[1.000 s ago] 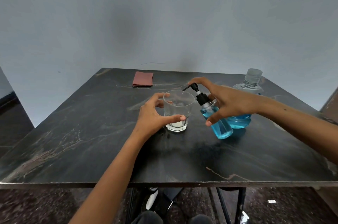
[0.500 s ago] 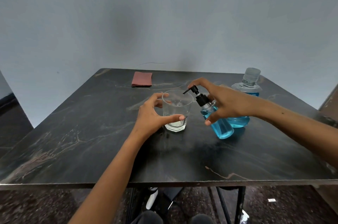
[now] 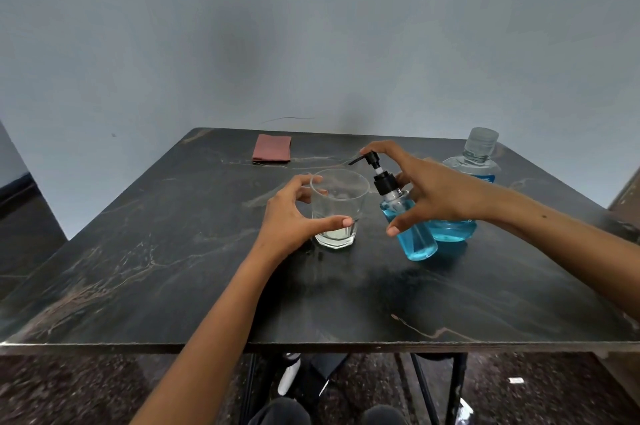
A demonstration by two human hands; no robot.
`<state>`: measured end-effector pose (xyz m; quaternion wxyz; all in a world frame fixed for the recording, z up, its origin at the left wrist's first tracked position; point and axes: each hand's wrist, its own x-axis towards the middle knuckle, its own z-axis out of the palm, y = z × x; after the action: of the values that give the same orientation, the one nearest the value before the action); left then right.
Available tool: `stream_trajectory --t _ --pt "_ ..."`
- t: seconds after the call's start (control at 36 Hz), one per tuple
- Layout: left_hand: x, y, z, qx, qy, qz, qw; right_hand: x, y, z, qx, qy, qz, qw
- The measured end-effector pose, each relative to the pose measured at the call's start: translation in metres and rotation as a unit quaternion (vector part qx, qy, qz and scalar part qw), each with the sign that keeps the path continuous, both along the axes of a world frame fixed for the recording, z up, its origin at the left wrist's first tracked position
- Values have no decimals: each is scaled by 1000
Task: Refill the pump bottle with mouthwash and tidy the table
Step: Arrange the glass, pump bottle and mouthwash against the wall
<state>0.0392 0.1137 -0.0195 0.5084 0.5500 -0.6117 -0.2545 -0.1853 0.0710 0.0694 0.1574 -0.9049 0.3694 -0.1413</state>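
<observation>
A pump bottle [image 3: 414, 234] of blue mouthwash with a black pump head leans toward the left, nozzle over a clear glass [image 3: 338, 213]. My right hand [image 3: 433, 194] grips the pump bottle around its neck, forefinger arched over the pump top. My left hand [image 3: 294, 216] curls around the glass, thumb across its front. The glass stands on the dark table [image 3: 173, 268] with a little clear liquid at its bottom. Behind my right hand stands the large mouthwash bottle [image 3: 472, 164], capped, part full of blue liquid.
A folded reddish cloth [image 3: 272, 148] lies near the table's far edge. The wall rises right behind the table. Metal table legs and dark floor show below the near edge.
My right hand and the pump bottle have barely shifted; the forefinger stays over the pump head. My left hand keeps its hold on the glass.
</observation>
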Motion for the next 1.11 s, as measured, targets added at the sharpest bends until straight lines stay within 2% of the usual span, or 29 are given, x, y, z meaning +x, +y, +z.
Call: stream_trajectory --t 0.28,0.56,0.92,1.11 --pt "0 -1 -1 -1 0 1 1000 -1 2 4 -5 21 -7 1000" --pt "0 -1 -2 -4 3 5 1000 -4 5 8 -5 -14 2 1000" --pt "0 1 -1 -1 2 1 1000 -5 8 10 -11 4 -10 1000" --pt "0 0 -1 -2 2 1 1000 -7 10 11 -4 -18 -18 1000"
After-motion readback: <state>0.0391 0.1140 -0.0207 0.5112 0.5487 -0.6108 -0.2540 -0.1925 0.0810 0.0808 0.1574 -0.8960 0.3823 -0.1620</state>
